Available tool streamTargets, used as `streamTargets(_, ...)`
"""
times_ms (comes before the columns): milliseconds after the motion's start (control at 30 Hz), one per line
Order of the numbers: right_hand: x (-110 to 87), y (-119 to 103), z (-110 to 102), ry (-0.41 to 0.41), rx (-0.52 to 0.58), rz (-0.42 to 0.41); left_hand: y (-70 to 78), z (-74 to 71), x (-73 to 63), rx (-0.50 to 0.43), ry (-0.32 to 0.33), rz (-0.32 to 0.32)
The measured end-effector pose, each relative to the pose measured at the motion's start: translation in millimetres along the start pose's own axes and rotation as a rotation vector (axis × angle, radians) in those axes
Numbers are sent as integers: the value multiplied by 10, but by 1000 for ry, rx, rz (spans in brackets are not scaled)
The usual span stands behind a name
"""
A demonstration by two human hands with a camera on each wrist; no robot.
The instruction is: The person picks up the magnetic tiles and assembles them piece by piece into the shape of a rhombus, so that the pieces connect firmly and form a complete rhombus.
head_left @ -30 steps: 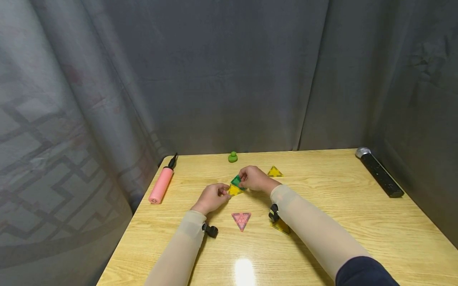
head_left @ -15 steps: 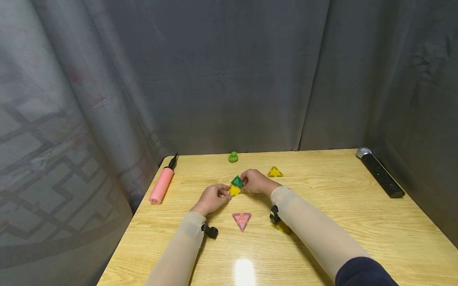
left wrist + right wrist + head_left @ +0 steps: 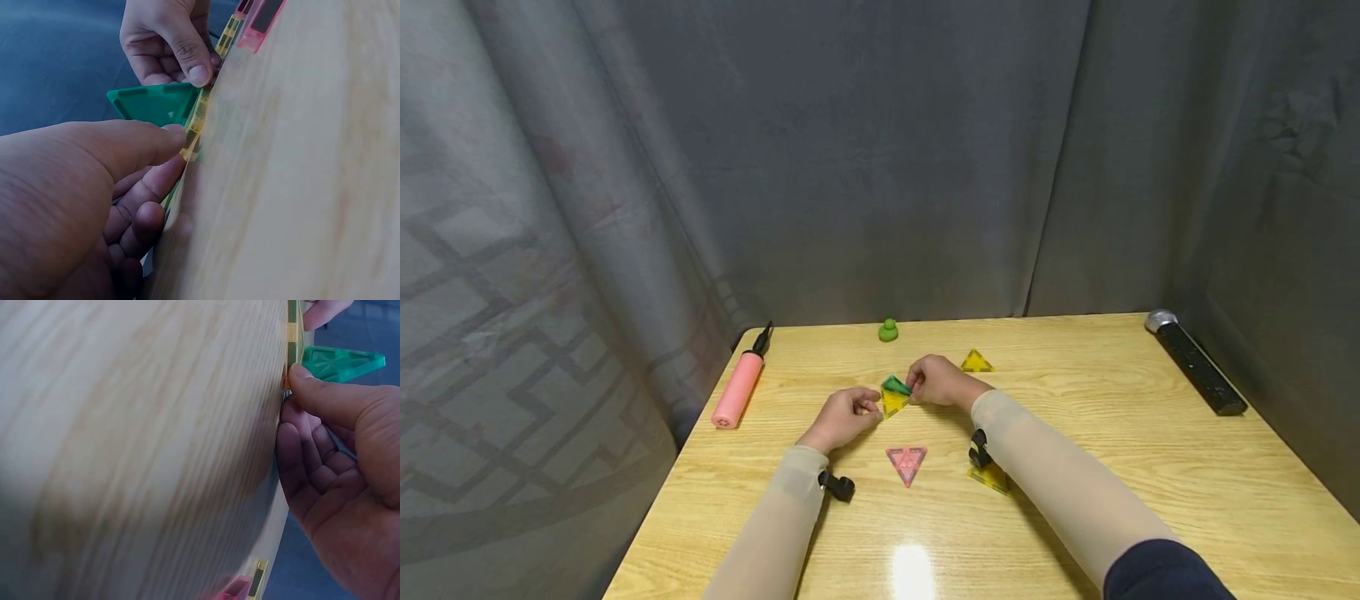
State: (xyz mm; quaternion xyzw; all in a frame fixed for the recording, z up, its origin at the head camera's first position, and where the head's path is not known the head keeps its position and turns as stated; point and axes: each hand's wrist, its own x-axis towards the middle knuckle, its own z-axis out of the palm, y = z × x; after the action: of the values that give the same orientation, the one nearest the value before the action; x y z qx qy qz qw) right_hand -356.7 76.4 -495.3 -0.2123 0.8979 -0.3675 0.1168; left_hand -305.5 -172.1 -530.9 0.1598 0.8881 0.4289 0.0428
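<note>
A yellow triangular magnetic tile (image 3: 894, 403) lies on the table between the two hands. Along its far edge stands a green triangular magnetic tile (image 3: 895, 384), tilted up from it in both wrist views (image 3: 156, 103). My left hand (image 3: 842, 418) pinches the yellow tile's left corner between thumb and finger. At the opposite corner, where the two tiles meet, my right hand (image 3: 942, 382) pinches the yellow tile's end; its index fingertip is partly hidden behind the thumb (image 3: 312, 384) in the right wrist view.
A pink triangular tile (image 3: 907, 465) lies nearer the front. Yellow tiles lie at the back right (image 3: 977, 362) and partly under the right forearm (image 3: 990, 477). A green toy (image 3: 888, 331), pink hand pump (image 3: 741, 387) and black microphone (image 3: 1197, 364) sit around the table (image 3: 1075, 367).
The green tile has gone from lying nearly flat beyond the yellow one to tilting up at their shared edge. My right hand has shifted slightly right, to the corner; the left hand barely moved.
</note>
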Motion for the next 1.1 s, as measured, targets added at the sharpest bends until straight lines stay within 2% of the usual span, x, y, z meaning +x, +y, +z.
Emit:
streamTargets(333,-6,12,-4,9,-9,-20,40,-16,-29,-22,2,11)
streamTargets(700,-12,64,-33,60,-44,16,21,3,-19,-2,9,-2)
streamTargets(933,-25,109,-58,47,-16,21,112,-14,-60,15,-7,-16)
streamTargets(1100,-36,120,-81,43,9,21,181,-30,-111,20,-47,-15)
